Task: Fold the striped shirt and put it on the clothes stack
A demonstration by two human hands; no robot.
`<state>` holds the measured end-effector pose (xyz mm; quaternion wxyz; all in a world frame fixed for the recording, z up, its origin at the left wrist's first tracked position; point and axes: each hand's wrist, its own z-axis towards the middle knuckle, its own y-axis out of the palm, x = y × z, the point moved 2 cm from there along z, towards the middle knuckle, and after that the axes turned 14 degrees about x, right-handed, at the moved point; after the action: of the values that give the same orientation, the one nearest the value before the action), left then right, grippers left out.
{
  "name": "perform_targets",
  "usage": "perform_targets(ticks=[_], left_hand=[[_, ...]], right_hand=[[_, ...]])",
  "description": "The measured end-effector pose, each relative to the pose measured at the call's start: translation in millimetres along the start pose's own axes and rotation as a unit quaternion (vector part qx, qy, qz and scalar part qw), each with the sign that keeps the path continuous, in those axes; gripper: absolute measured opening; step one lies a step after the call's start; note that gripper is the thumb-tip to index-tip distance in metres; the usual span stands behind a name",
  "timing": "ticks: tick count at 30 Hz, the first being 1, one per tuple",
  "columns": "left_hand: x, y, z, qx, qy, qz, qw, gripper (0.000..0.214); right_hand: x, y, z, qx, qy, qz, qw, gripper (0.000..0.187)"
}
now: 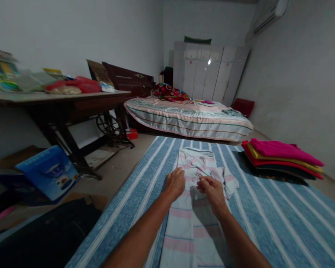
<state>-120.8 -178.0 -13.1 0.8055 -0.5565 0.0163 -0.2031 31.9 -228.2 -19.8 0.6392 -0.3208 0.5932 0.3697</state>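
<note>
Shirt [181,208]: it lay on the blue sheet [268,219] in front of the person, pink and white in stripes, as a long narrow strip running away from the body.
Sleeve [230,182]: it stuck out to the right of this strip, loose and creased.
Left hand [175,183]: it rested palm down at the left edge of the shirt, with the fingers close together; I could not tell if they gripped the cloth.
Right hand [213,190]: its thumb and fingers seemed to pinch a bit of the shirt near the middle, just beside the sleeve.
Fold: in my judgement, it was partly done. The shirt was already narrow, but the far part looked wrinkled, the sleeve was not tucked in, and the length was not yet doubled over.
Pile [284,160]: to the right, well apart from the shirt, some clothes in pink, yellow, red and dark colours were stacked flat; these looked finished.
Dark cloth [44,234]: it lay at the lower left, beyond the edge of the sheet; neither hand touched it.
Bench [111,95]: it stood at the left and carried bags and small things.
</note>
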Motion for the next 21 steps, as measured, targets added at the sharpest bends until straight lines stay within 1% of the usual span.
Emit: perform_targets(ticks=[1, 2, 5, 8, 10, 12, 14, 17, 19, 21], left_hand=[[-2, 7.3, 6, -0.011, -0.009, 0.011, 1.000, 0.041], [-5, 13.1, 10, -0.021, -0.020, 0.023, 0.999, 0.044], [-13, 22.0, 13, -0.040, -0.037, 0.049, 0.997, 0.055], [-14, 22.0, 12, -0.052, -0.037, 0.063, 0.996, 0.062], [-13, 20.6, 14, -0.065, -0.041, 0.069, 0.995, 0.066], [-11, 19.4, 18, -0.078, -0.053, 0.076, 0.993, 0.070], [-11, 19.1, 22, -0.093, -0.067, 0.080, 0.990, 0.075], [-12, 20.9, 27, -0.112, -0.073, 0.084, 0.987, 0.081], [-13, 22.3, 27, -0.115, -0.065, 0.089, 0.987, 0.081], [-14, 21.7, 25, -0.104, -0.060, 0.094, 0.988, 0.079]], right_hand=[[-1, -4, 2, 0.007, 0.027, 0.031, 0.999, 0.041], [-2, -9, 4, 0.009, 0.040, 0.045, 0.998, 0.040], [-2, -31, 14, 0.028, 0.064, 0.073, 0.995, 0.040], [5, -60, 28, 0.075, 0.103, 0.115, 0.985, 0.037], [10, -77, 38, 0.102, 0.134, 0.163, 0.972, 0.035], [14, -90, 46, 0.120, 0.150, 0.210, 0.959, 0.034], [16, -98, 52, 0.136, 0.154, 0.233, 0.950, 0.033], [18, -104, 56, 0.149, 0.159, 0.237, 0.947, 0.028], [19, -104, 56, 0.147, 0.161, 0.238, 0.946, 0.026], [19, -104, 57, 0.142, 0.165, 0.242, 0.946, 0.025]])
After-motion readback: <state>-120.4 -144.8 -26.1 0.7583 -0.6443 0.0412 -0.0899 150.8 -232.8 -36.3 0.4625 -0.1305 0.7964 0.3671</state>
